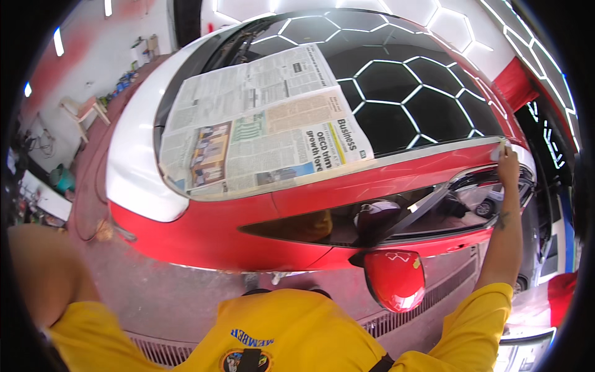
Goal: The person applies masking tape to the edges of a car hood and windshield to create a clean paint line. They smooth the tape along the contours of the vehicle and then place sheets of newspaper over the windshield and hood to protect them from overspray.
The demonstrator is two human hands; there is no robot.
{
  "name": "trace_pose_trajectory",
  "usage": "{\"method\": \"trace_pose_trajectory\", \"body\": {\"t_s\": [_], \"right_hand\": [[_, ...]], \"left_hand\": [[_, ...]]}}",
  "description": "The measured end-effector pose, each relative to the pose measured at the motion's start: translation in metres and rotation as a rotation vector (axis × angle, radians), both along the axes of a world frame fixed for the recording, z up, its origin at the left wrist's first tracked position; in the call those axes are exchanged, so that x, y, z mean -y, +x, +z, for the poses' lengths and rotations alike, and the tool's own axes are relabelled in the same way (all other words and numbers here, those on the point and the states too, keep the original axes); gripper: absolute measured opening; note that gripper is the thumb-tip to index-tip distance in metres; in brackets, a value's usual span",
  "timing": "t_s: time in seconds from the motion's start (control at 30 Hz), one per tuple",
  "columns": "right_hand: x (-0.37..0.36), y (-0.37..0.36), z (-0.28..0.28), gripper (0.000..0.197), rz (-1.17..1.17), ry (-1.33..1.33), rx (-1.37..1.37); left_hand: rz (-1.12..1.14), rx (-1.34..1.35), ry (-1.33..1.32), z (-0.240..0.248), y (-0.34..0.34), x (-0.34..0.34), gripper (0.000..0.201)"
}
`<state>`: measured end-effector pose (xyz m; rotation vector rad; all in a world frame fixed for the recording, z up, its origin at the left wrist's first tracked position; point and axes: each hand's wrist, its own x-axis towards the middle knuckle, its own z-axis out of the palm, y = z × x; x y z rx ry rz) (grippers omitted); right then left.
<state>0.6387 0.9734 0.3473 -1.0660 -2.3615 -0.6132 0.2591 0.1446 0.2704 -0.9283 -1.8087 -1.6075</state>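
My right arm reaches far over a red car (217,232). My right hand (509,164) is closed at the far right end of the roof edge, against a small whitish thing that is too small to make out. Newspaper sheets (248,118) cover the windshield and the front part of the glossy black roof. A pale strip (427,150) runs along the near edge of paper and roof, toward my right hand. Of my left arm, only a bent part (46,273) shows at the lower left; the left hand is out of the picture.
A red side mirror (396,280) juts out toward me below the side window (421,217). A floor grate (446,288) runs beside the car. At the left stand a small wooden stool (83,115) and a green bucket (62,178). Another vehicle (533,229) is close by at the right.
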Motion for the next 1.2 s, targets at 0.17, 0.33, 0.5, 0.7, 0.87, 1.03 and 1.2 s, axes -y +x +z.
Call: {"method": "trace_pose_trajectory", "body": {"t_s": [0.17,0.33,0.5,0.7,0.87,1.03,1.2], "right_hand": [[0.048,-0.025,-0.007,0.041,0.019,0.028,-0.097],[0.058,-0.014,-0.006,0.042,0.176,0.030,-0.151],[0.081,0.002,0.002,0.044,0.258,0.154,-0.075],[0.090,0.011,0.026,0.047,0.403,-0.039,-0.010],[0.069,0.025,0.035,0.046,0.519,0.005,0.070],[0.058,0.041,0.026,0.050,0.715,0.058,0.024],[0.029,0.052,0.017,0.043,0.922,0.174,-0.091]], "left_hand": [[-0.164,-0.072,-0.389,-0.072,0.115,-0.082,0.032],[0.134,-0.025,-0.670,-0.136,0.159,-0.126,0.039],[0.386,-0.030,-0.724,-0.168,0.179,-0.199,0.053],[0.581,0.156,-0.777,-0.153,0.193,-0.210,0.050],[0.521,0.296,-0.862,-0.118,0.177,-0.219,0.042],[0.268,-0.282,-0.399,-0.030,0.173,-0.322,0.019],[-0.032,-0.055,-0.431,0.032,0.204,-0.458,0.019]]}}
